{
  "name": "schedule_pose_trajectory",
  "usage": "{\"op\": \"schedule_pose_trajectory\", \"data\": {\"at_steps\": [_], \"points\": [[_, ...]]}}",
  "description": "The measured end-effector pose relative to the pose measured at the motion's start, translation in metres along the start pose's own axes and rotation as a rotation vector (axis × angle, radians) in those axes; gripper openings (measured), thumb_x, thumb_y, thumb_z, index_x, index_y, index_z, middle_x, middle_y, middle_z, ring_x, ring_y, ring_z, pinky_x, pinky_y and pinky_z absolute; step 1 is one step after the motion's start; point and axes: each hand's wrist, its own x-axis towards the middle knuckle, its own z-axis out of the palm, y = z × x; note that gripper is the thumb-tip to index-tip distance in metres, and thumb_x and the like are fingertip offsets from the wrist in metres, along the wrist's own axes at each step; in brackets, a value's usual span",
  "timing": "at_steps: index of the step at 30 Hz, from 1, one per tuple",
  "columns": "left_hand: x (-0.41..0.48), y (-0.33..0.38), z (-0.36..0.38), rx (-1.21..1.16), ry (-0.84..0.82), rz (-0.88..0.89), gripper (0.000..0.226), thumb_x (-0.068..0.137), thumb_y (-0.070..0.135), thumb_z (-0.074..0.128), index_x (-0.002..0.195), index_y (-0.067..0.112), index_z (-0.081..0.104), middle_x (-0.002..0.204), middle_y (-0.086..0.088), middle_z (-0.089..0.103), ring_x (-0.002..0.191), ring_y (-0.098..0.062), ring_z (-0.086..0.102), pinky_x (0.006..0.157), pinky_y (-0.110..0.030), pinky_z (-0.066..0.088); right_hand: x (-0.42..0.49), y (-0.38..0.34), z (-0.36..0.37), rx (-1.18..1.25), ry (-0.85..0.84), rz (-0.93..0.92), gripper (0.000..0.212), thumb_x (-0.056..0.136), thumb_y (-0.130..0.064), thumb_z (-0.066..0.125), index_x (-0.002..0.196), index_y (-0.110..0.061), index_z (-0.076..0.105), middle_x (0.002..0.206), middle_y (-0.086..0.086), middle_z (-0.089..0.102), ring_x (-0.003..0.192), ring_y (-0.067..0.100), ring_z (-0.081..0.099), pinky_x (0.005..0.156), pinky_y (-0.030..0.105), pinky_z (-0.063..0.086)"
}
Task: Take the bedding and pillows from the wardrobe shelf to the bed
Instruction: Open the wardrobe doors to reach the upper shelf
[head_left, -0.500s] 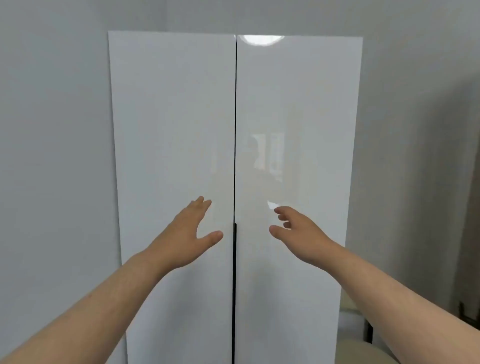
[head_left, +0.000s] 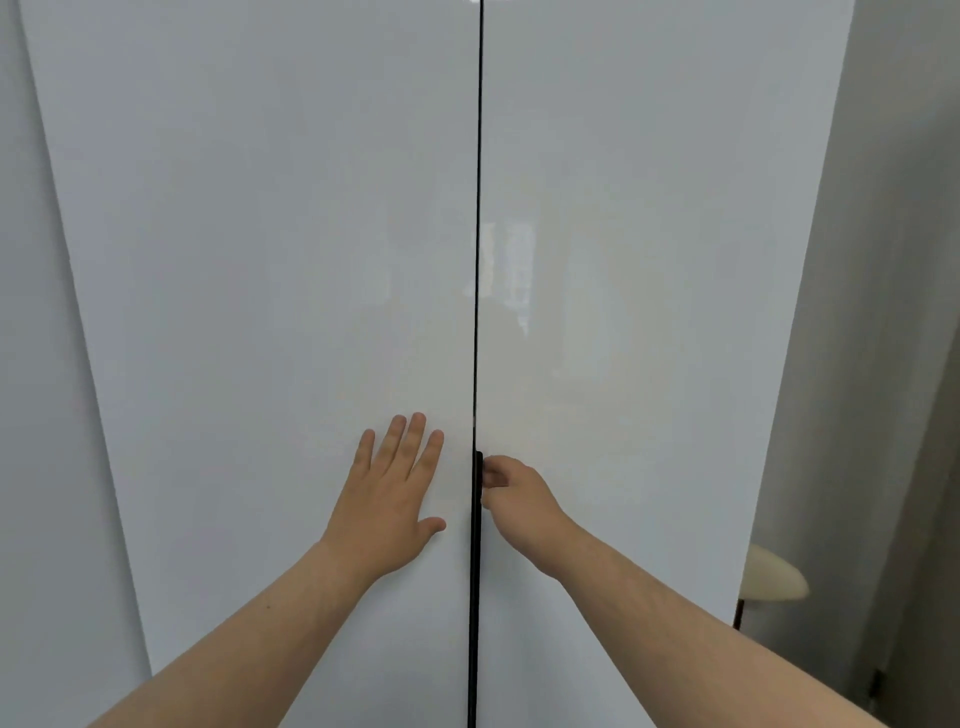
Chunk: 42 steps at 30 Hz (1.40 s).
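The left hand (head_left: 387, 506) lies flat against the left door (head_left: 270, 270) of the wardrobe, low in the middle of the frame, its fingers spread and straight, the thumb out toward the seam; it holds nothing, only presses on the glossy white panel. The right hand (head_left: 511, 496) is just across the seam (head_left: 478, 208), curled, with its fingertips hooked onto the dark handle strip (head_left: 475, 571) that runs down the inner edge of the right door (head_left: 649, 270). Its fingers are bent in close on that edge (how deep they reach into the gap I cannot tell).

Both doors are shut, the dark seam between them thin and straight from the top of the frame to the bottom. The bedding and pillows are out of sight, with nothing of the shelf showing.

At the lower right edge a pale rounded stool (head_left: 774, 574) peeks out beside the wardrobe.

Half a second ago both hands hung in the air short of the doors, loosely open, and the whole wardrobe stood in view with wall around it. Now the doors fill the frame and both hands are on them.
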Motion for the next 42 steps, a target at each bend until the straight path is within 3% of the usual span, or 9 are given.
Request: {"op": "schedule_pose_trajectory", "data": {"at_steps": [5, 8, 13, 15, 19, 24, 32, 38, 42], "points": [[0.005, -0.002, 0.022, -0.01, 0.075, -0.003, 0.111, 0.066, 0.054, 0.076, 0.151, 0.011, 0.019, 0.161, -0.015, 0.006, 0.147, -0.029, -0.011, 0.116, -0.056, 0.005, 0.016, 0.009, 0.002, 0.173, 0.039, 0.007, 0.047, 0.078, 0.013, 0.038, 0.097, -0.012, 0.072, 0.091, 0.001, 0.075, 0.077, 0.009, 0.07, 0.065, 0.015, 0.052], [0.007, -0.003, 0.025, -0.012, 0.065, 0.007, 0.114, 0.065, 0.051, 0.079, 0.151, 0.012, 0.016, 0.161, -0.01, -0.014, 0.146, -0.028, -0.015, 0.117, -0.054, 0.001, 0.017, 0.015, 0.001, 0.253, 0.033, 0.037, 0.052, 0.073, 0.016, 0.036, 0.097, -0.012, 0.073, 0.099, 0.015, 0.074, 0.086, 0.019, 0.068, 0.085, 0.03, 0.058], [0.008, -0.002, 0.018, -0.037, 0.001, -0.011, 0.111, 0.063, 0.049, 0.081, 0.149, 0.011, 0.023, 0.159, -0.014, 0.014, 0.147, -0.027, -0.013, 0.116, -0.052, 0.002, 0.0, 0.013, -0.008, 0.292, -0.021, 0.049, 0.054, 0.072, 0.02, 0.035, 0.098, -0.01, 0.072, 0.093, 0.009, 0.074, 0.084, 0.019, 0.068, 0.092, 0.034, 0.054], [0.005, 0.004, 0.004, -0.112, -0.041, -0.007, 0.097, 0.075, 0.049, 0.072, 0.15, 0.012, 0.023, 0.158, -0.012, 0.008, 0.148, -0.029, 0.0, 0.117, -0.047, 0.001, -0.013, 0.012, -0.012, 0.293, -0.046, 0.06, 0.054, 0.071, 0.021, 0.035, 0.103, -0.005, 0.071, 0.092, 0.008, 0.073, 0.083, 0.018, 0.067, 0.094, 0.036, 0.053], [-0.004, 0.036, -0.055, -0.993, -0.069, -0.234, 0.058, 0.102, 0.033, 0.037, 0.153, 0.028, 0.011, 0.158, 0.015, 0.0, 0.145, -0.001, 0.003, 0.116, -0.023, 0.004, -0.052, 0.014, -0.027, 0.274, -0.091, 0.077, 0.055, 0.07, 0.022, 0.034, 0.105, -0.001, 0.069, 0.092, 0.008, 0.072, 0.082, 0.017, 0.066, 0.09, 0.033, 0.052], [-0.005, 0.082, -0.151, -1.769, 0.025, -0.394, 0.049, 0.104, 0.035, 0.023, 0.152, 0.025, 0.023, 0.156, 0.01, 0.027, 0.141, -0.008, 0.029, 0.117, -0.038, 0.025, -0.115, 0.013, -0.049, 0.263, -0.134, 0.086, 0.056, 0.073, 0.02, 0.035, 0.102, -0.011, 0.071, 0.091, 0.001, 0.072, 0.082, 0.012, 0.067, 0.078, 0.022, 0.05], [-0.008, 0.157, -0.252, -1.895, -0.069, -0.143, 0.069, 0.087, 0.066, 0.021, 0.143, 0.029, 0.039, 0.143, 0.014, 0.048, 0.13, -0.008, 0.047, 0.113, -0.044, 0.032, -0.208, 0.018, -0.105, 0.242, -0.108, 0.097, 0.054, 0.076, 0.015, 0.035, 0.106, -0.012, 0.069, 0.096, 0.001, 0.07, 0.094, 0.014, 0.064, 0.087, 0.027, 0.049], [-0.025, 0.225, -0.294, -1.929, -0.15, -0.101, 0.07, 0.093, 0.064, 0.014, 0.146, 0.026, 0.038, 0.147, 0.01, 0.045, 0.132, -0.013, 0.045, 0.111, -0.05, 0.033, -0.276, 0.03, -0.161, 0.231, -0.001, 0.128, 0.04, 0.081, 0.007, 0.044, 0.106, -0.014, 0.067, 0.092, 0.001, 0.07, 0.097, 0.015, 0.065, 0.099, 0.035, 0.05], [-0.029, 0.276, -0.314, -1.921, -0.195, -0.067, 0.065, 0.096, 0.061, 0.012, 0.147, 0.028, 0.036, 0.15, 0.01, 0.041, 0.136, -0.011, 0.039, 0.112, -0.049, 0.03, -0.307, 0.043, -0.2, 0.265, 0.086, 0.156, 0.043, 0.079, 0.01, 0.044, 0.103, -0.013, 0.07, 0.091, 0.001, 0.074, 0.096, 0.016, 0.067, 0.087, 0.032, 0.052]]}}
